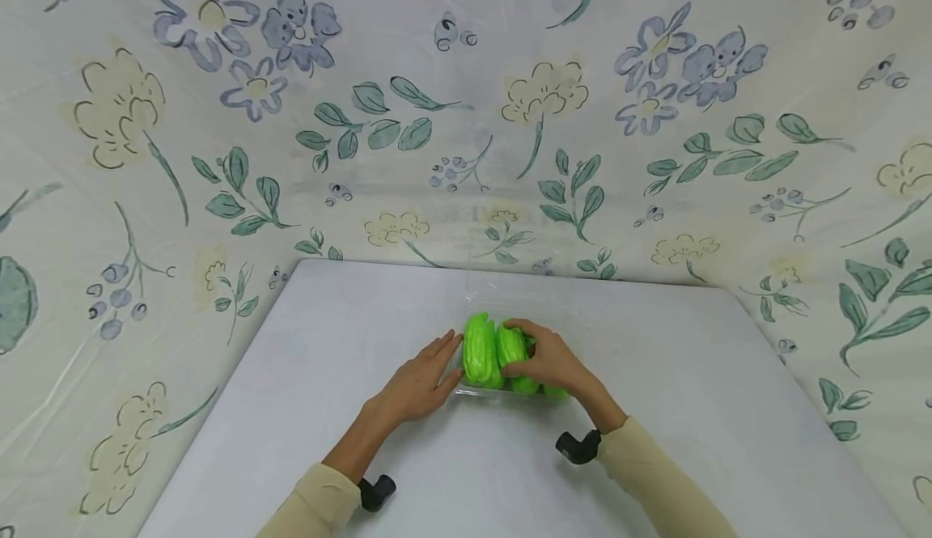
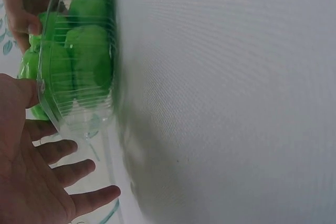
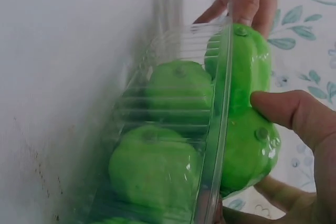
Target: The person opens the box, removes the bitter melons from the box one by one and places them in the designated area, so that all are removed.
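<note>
A clear plastic container [image 1: 476, 393] holds several bright green, ridged vegetables that look like bell peppers. My right hand [image 1: 555, 360] reaches over the container's right part and grips one green vegetable [image 1: 513, 344] between thumb and fingers. In the right wrist view the thumb presses on its top, and this vegetable [image 3: 247, 156] stands above the rim [image 3: 223, 129]. Another green vegetable [image 1: 479, 352] lies at its left, also above the rim. My left hand [image 1: 418, 383] is at the container's left side, fingers extended, thumb and index at the rim. More green vegetables [image 3: 155, 166] show through the ribbed wall, lower down.
The container sits on a white table [image 1: 364, 311], near its middle. A patterned floral cloth [image 1: 466, 141] hangs behind the table and at both sides. Black wrist devices [image 1: 578, 446] are worn at both cuffs.
</note>
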A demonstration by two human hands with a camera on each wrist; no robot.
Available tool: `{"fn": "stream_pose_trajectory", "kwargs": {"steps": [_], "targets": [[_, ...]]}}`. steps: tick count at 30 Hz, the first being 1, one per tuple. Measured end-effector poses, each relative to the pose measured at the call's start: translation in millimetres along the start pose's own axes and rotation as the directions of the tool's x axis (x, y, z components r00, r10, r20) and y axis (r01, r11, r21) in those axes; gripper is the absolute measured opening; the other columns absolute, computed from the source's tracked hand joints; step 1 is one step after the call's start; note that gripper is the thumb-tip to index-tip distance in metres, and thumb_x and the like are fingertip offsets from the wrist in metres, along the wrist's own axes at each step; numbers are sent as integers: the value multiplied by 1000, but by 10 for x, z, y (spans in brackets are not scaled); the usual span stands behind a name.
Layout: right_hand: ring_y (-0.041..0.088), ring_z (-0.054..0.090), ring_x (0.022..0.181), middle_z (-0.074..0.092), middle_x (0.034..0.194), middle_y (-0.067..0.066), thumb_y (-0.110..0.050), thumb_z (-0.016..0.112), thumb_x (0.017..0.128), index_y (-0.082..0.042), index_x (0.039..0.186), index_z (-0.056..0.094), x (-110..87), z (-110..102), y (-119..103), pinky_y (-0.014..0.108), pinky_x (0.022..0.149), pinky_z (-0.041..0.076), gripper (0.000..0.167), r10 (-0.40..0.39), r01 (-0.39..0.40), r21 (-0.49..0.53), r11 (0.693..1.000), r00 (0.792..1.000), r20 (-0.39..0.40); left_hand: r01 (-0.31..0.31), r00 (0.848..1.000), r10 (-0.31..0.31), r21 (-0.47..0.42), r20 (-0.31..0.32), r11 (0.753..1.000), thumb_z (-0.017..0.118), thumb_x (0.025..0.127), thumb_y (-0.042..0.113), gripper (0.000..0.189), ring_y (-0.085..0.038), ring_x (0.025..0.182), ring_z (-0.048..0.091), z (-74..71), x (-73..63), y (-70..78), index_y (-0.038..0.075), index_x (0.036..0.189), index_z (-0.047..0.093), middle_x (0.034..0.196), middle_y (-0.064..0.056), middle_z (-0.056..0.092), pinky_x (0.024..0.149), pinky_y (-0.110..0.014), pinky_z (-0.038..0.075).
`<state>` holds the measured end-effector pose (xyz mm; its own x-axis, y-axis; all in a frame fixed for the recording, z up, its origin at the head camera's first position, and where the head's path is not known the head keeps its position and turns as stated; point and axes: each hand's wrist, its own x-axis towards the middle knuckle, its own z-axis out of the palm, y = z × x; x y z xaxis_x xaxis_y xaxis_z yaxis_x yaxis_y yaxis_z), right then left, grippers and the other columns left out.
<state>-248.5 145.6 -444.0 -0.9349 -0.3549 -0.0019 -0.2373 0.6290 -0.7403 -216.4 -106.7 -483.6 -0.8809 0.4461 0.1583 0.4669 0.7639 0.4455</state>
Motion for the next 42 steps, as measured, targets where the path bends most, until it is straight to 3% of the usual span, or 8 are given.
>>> {"fn": "stream_pose_trajectory", "kwargs": {"steps": [10, 18, 32, 42], "targets": [[25, 60, 94, 54, 135, 16, -19, 83, 76, -16, 139, 55, -33, -28, 22, 37, 76, 54, 69, 87, -83, 145, 986, 996, -20, -8, 1000, 8, 1, 2, 1000, 47, 104, 34, 60, -37, 140, 34, -1, 0, 0, 5, 154, 30, 156, -17, 31, 109, -50, 35], [27, 57, 91, 47, 141, 24, -18, 81, 79, -14, 143, 51, -147, -238, 11, 35, 74, 51, 71, 22, -19, 173, 985, 1000, -18, -6, 1000, 6, -8, 6, 1000, 47, 104, 35, 60, -36, 140, 34, 2, -6, -7, 6, 154, 30, 156, -16, 31, 109, -50, 34], [28, 62, 95, 48, 141, 22, -18, 81, 81, -14, 146, 47, -314, -555, 28, 34, 77, 54, 74, -38, 47, 182, 982, 998, -57, -5, 1000, 5, -15, -10, 1000, 48, 104, 32, 59, -38, 139, 34, 9, -13, -2, 5, 153, 31, 155, -19, 33, 109, -51, 34], [32, 61, 99, 45, 144, 22, -14, 80, 81, -14, 147, 45, -446, -770, 162, 37, 80, 54, 75, -17, 40, 192, 981, 992, -122, 7, 1000, -7, -18, 1, 1000, 47, 104, 34, 59, -36, 140, 34, -10, -25, 14, 7, 154, 30, 155, -17, 32, 109, -51, 34]]}}
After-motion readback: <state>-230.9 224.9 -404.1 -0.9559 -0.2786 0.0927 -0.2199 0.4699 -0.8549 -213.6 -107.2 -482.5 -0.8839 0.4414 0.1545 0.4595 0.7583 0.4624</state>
